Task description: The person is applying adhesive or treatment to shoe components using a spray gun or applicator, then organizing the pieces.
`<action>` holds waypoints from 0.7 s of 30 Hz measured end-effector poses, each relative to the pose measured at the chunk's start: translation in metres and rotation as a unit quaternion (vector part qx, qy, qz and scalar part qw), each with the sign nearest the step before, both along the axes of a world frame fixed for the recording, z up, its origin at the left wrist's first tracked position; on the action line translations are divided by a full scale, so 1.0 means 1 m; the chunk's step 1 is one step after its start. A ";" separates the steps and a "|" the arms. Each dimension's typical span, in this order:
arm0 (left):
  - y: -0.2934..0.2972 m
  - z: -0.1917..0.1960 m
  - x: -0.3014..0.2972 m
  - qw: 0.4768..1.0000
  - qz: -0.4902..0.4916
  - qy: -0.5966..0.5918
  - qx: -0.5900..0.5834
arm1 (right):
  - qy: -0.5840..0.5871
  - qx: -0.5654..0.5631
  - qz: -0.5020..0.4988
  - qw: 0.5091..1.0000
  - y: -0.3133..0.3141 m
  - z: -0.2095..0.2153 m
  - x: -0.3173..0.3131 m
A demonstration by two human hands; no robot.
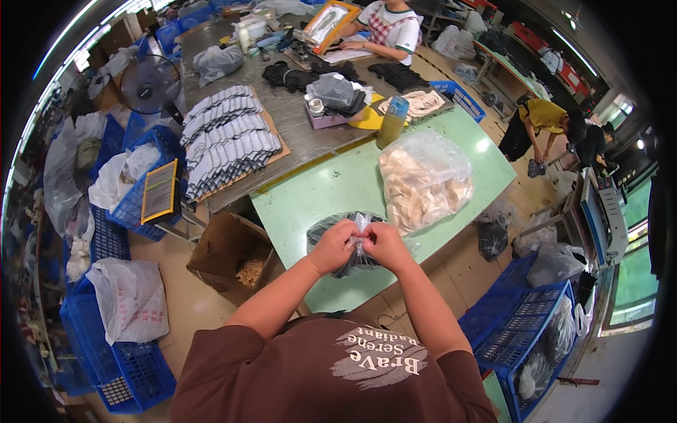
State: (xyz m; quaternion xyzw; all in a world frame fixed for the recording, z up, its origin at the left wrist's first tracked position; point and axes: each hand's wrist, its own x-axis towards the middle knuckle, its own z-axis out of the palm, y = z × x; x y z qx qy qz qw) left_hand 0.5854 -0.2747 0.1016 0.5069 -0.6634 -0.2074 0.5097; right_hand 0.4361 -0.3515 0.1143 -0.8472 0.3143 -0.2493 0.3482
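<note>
A clear plastic bag (344, 266) with dark contents lies on the pale green table (296, 190) in front of me. My left hand (337, 244) and my right hand (381, 243) meet over it, fingers closed on its gathered top. The fingertips almost touch, and a twist of clear plastic stands up between them. Just beyond my right hand sits a larger clear bag (427, 180) full of cream-coloured pieces. A bottle (393, 121) with a blue top and yellowish lower part stands behind that bag.
Stacked grey-and-white pieces (231, 141) cover the dark table's left side. A cardboard box (229, 255) stands on the floor at left. Blue crates (134, 366) flank me, with more blue crates (511, 331) at right. A co-worker (395, 32) sits across; another person (543, 127) bends at right.
</note>
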 end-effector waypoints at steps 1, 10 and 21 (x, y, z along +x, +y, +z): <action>0.001 0.005 0.000 1.000 -0.007 0.008 0.015 | -0.009 0.030 -0.014 0.999 0.001 -0.002 0.002; -0.002 0.004 0.009 1.000 -0.008 0.015 -0.011 | -0.082 0.260 -0.044 0.961 -0.003 0.003 -0.003; -0.018 -0.006 0.019 0.926 -0.106 0.246 0.268 | -0.093 0.188 -0.088 0.974 0.000 -0.011 0.005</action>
